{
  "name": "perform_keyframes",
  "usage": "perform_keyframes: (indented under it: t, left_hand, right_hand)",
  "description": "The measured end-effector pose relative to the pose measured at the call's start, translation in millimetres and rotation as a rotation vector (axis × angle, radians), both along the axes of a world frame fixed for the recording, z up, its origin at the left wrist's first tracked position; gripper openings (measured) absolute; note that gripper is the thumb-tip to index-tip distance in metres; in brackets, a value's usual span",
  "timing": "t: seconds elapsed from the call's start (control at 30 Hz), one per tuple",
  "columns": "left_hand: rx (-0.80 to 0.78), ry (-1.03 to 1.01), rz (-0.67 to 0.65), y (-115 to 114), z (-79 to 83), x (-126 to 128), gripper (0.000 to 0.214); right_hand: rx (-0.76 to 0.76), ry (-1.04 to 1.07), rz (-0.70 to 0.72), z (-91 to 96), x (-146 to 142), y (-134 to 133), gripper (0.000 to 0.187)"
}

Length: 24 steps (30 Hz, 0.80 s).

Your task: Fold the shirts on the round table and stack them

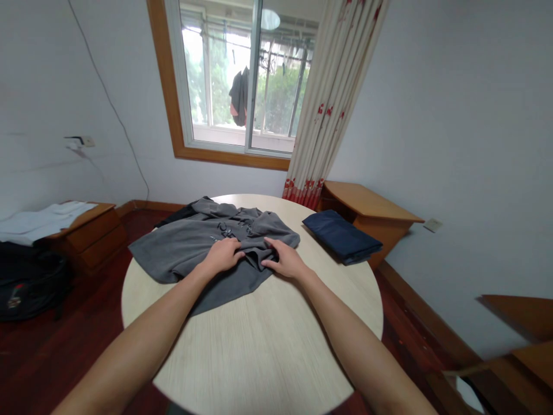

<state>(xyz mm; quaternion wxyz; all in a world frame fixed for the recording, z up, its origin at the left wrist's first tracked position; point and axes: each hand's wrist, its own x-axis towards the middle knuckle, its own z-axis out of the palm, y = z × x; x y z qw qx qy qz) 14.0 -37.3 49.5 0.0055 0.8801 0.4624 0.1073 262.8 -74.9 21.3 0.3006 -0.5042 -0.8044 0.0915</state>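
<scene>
A crumpled grey shirt (194, 245) with dark and white lettering is spread over the left and middle of the round table (268, 346). My left hand (223, 255) is closed on a fold of it near the lettering. Close by on the right, my right hand (285, 257) grips another part of the cloth, thumb and fingers on either side of a raised fold. Between the two hands the fabric gapes slightly. Black cloth (179, 214) shows at the shirt's far left edge; whether it is a separate garment I cannot tell.
A folded navy garment (341, 235) lies on the table's right side. Behind it stands a wooden cabinet (371, 202) beside a curtain (330, 109). On the left are a low wooden drawer unit (97, 239) with papers and a black bag (32, 282) on the floor.
</scene>
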Motion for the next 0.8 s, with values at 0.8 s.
perform_keyframes:
  t: [0.8]
  left_hand:
    - [-0.168, 0.042, -0.102, -6.5, 4.6, -0.4, 0.043]
  right_hand:
    - [0.079, 1.136, -0.612, -1.7, 89.7, 23.5, 0.041]
